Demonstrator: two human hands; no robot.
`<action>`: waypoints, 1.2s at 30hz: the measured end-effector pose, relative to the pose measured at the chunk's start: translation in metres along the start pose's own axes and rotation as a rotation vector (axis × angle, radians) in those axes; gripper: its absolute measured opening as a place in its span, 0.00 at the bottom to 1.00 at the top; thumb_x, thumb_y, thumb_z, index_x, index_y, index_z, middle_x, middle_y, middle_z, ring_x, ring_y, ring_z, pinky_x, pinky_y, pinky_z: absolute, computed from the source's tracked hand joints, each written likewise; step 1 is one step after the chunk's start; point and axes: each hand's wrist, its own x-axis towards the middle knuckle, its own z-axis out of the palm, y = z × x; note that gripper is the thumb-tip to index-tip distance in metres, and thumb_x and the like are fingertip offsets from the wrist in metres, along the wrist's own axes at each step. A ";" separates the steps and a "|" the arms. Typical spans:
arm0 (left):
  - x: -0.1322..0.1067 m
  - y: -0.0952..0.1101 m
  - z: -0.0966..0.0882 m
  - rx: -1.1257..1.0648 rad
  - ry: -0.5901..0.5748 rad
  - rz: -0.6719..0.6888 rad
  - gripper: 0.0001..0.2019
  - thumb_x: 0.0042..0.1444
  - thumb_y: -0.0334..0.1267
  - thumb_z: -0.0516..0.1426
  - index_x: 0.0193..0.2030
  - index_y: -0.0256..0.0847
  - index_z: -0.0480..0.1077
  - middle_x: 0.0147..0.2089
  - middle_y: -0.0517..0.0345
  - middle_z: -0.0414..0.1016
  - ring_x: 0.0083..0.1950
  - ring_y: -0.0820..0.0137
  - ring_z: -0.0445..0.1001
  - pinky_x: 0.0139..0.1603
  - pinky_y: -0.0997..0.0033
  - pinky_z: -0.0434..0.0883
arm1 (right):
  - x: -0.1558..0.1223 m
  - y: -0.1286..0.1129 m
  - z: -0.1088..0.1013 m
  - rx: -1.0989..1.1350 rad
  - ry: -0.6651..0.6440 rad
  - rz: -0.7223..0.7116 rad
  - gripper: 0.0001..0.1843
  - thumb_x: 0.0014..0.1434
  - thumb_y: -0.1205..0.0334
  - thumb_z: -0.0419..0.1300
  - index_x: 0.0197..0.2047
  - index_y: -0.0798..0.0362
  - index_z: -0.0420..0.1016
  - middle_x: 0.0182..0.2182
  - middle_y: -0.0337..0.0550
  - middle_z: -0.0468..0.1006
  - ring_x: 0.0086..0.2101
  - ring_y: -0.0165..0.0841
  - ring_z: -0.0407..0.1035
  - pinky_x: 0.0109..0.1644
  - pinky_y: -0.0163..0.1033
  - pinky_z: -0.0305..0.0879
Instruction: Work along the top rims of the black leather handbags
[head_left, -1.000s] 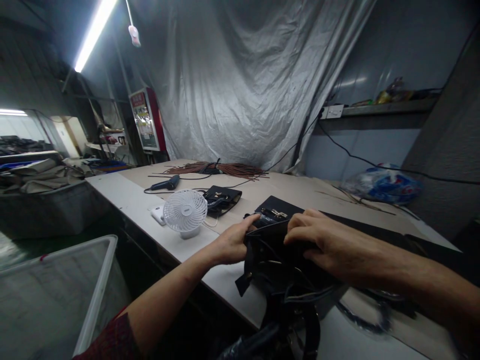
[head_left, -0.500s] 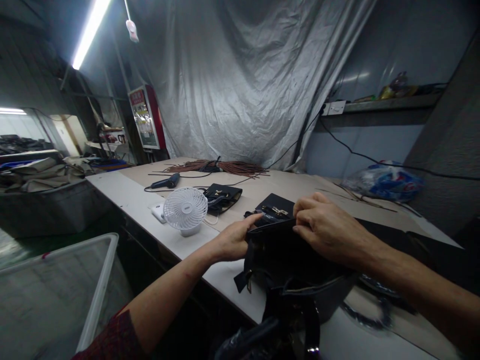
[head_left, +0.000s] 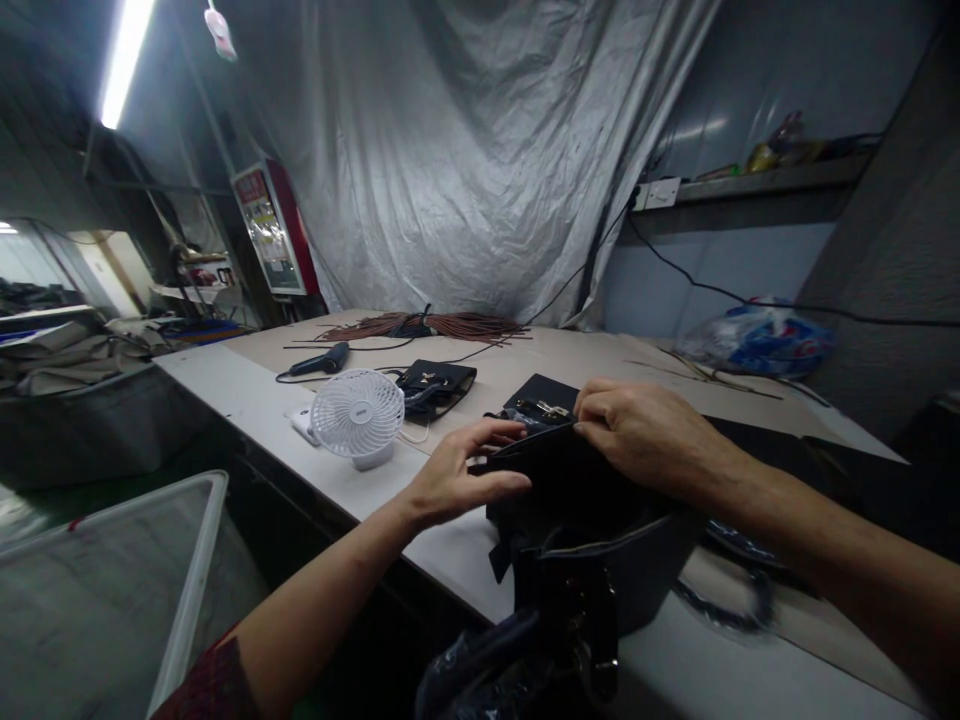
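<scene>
A black handbag [head_left: 645, 580] stands open-topped at the near table edge, its dark inside facing me. One handle [head_left: 487, 650], wrapped in clear plastic, hangs at its front beside metal fittings. Pinching the far rim, my right hand [head_left: 637, 430] is closed on the bag. My left hand [head_left: 465, 475] is at the rim's left corner, thumb stretched over the opening and apart from the fingers, which lie beyond the edge. Whether those fingers touch the bag I cannot tell. Just behind lies another black bag [head_left: 551, 390] with a gold-coloured clasp.
A white fan [head_left: 358, 412] stands left on the table [head_left: 247, 385], near a third black bag [head_left: 439, 385] and a dark handheld tool [head_left: 322, 360]. Brown cords [head_left: 465, 328] lie along the back. A pale bin [head_left: 202, 560] is at lower left; a plastic-wrapped handle [head_left: 731, 610] lies right.
My left hand has loosened from the bag's corner, its thumb now spread away from the fingers. The right hand keeps its pinch on the rim. The whole view has shifted slightly.
</scene>
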 end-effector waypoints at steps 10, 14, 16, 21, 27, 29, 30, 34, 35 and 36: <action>0.027 -0.024 -0.003 -0.009 0.193 -0.180 0.15 0.48 0.40 0.63 0.42 0.36 0.75 0.33 0.58 0.76 0.32 0.73 0.72 0.35 0.74 0.69 | 0.007 0.004 0.003 0.005 -0.006 0.009 0.13 0.56 0.65 0.52 0.23 0.53 0.71 0.32 0.41 0.74 0.28 0.29 0.66 0.33 0.35 0.58; 0.030 -0.029 -0.008 -0.024 0.214 -0.150 0.14 0.47 0.41 0.64 0.41 0.37 0.76 0.34 0.58 0.75 0.33 0.74 0.71 0.35 0.76 0.68 | 0.011 0.005 0.005 0.003 0.010 0.031 0.12 0.56 0.65 0.52 0.23 0.53 0.71 0.31 0.41 0.75 0.28 0.29 0.66 0.33 0.35 0.57; 0.031 -0.030 -0.008 -0.032 0.223 -0.144 0.13 0.48 0.41 0.64 0.40 0.37 0.76 0.33 0.59 0.75 0.33 0.75 0.71 0.35 0.77 0.67 | 0.012 0.006 0.005 0.003 0.013 0.043 0.12 0.56 0.65 0.52 0.23 0.53 0.71 0.30 0.41 0.75 0.28 0.29 0.66 0.33 0.35 0.57; 0.033 -0.030 -0.006 -0.118 0.239 -0.189 0.13 0.47 0.40 0.64 0.38 0.36 0.75 0.31 0.60 0.74 0.32 0.76 0.70 0.33 0.77 0.67 | 0.014 0.004 0.007 -0.021 0.008 0.062 0.12 0.54 0.66 0.52 0.22 0.53 0.71 0.31 0.43 0.76 0.27 0.29 0.67 0.33 0.36 0.57; 0.032 -0.028 -0.005 -0.161 0.259 -0.200 0.14 0.44 0.42 0.66 0.36 0.35 0.75 0.29 0.60 0.74 0.30 0.76 0.69 0.32 0.77 0.66 | 0.016 0.004 0.008 -0.027 0.024 0.073 0.12 0.54 0.66 0.52 0.22 0.53 0.72 0.31 0.43 0.76 0.27 0.29 0.67 0.32 0.35 0.57; 0.031 -0.027 -0.005 -0.171 0.264 -0.202 0.14 0.43 0.42 0.66 0.34 0.35 0.75 0.29 0.60 0.73 0.29 0.76 0.69 0.32 0.77 0.66 | 0.015 0.005 0.009 -0.023 0.022 0.080 0.12 0.54 0.65 0.52 0.22 0.53 0.72 0.30 0.43 0.76 0.26 0.29 0.67 0.32 0.35 0.57; 0.031 -0.027 -0.004 -0.168 0.271 -0.205 0.14 0.43 0.42 0.66 0.33 0.35 0.75 0.28 0.60 0.73 0.29 0.76 0.69 0.31 0.77 0.65 | 0.015 0.005 0.009 -0.021 0.023 0.082 0.12 0.54 0.65 0.52 0.22 0.53 0.72 0.30 0.43 0.76 0.26 0.30 0.67 0.32 0.36 0.57; 0.032 -0.026 -0.001 -0.140 0.315 -0.216 0.12 0.42 0.40 0.66 0.30 0.34 0.75 0.26 0.61 0.72 0.27 0.77 0.67 0.28 0.78 0.63 | 0.013 0.005 0.009 -0.024 0.030 0.087 0.12 0.54 0.64 0.53 0.23 0.52 0.73 0.30 0.43 0.77 0.27 0.30 0.67 0.32 0.36 0.56; 0.033 -0.026 0.000 -0.133 0.324 -0.213 0.11 0.42 0.40 0.66 0.30 0.34 0.74 0.25 0.61 0.72 0.27 0.77 0.66 0.28 0.78 0.63 | 0.013 0.004 0.008 -0.024 0.027 0.093 0.12 0.54 0.64 0.53 0.23 0.52 0.74 0.30 0.43 0.77 0.27 0.30 0.67 0.32 0.36 0.56; 0.034 -0.025 0.000 -0.121 0.330 -0.205 0.10 0.43 0.40 0.65 0.29 0.35 0.74 0.25 0.62 0.71 0.27 0.77 0.66 0.28 0.78 0.63 | 0.013 0.004 0.008 -0.024 0.022 0.101 0.12 0.54 0.64 0.53 0.23 0.52 0.74 0.29 0.43 0.77 0.27 0.31 0.67 0.32 0.36 0.56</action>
